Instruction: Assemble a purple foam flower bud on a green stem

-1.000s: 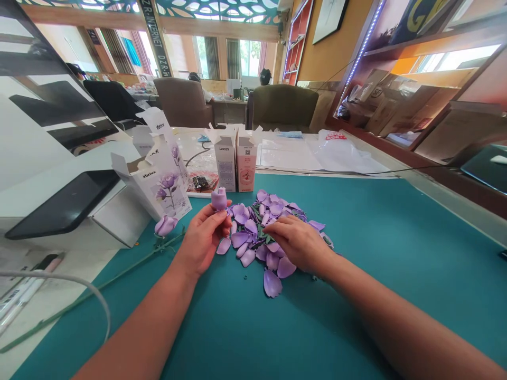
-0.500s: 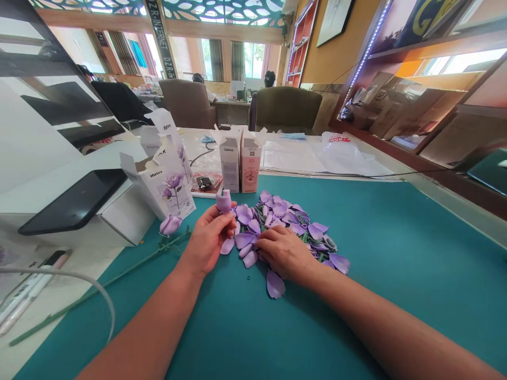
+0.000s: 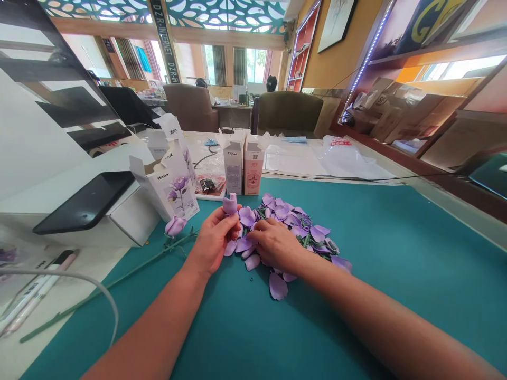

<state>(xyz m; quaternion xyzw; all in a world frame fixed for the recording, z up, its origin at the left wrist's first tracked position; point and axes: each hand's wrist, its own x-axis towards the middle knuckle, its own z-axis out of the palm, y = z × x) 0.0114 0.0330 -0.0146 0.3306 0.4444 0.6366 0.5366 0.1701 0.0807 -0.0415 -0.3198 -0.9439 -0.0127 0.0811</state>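
Note:
A small purple flower bud [image 3: 230,203] is pinched upright between the fingers of my left hand [image 3: 214,236], at the left edge of the pile. My right hand [image 3: 276,244] lies on the heap of purple petals [image 3: 298,217], its fingers bent down among them; whether they grip a petal is hidden. Green pieces show between the petals. One loose petal [image 3: 278,286] rests on the green mat [image 3: 380,253] in front of the heap. To the left lies a finished-looking purple rose [image 3: 176,226] on a long green stem [image 3: 130,273].
Open flower boxes [image 3: 174,191] stand at the back left, with two narrow boxes [image 3: 252,166] behind the heap. A black tablet [image 3: 85,203] rests on a white box. Pens [image 3: 37,295] and a grey cable [image 3: 103,289] are at the left. Two people sit far behind.
The view has shifted slightly. My right hand has moved a little left across the petals, nearer my left hand, which still holds the bud.

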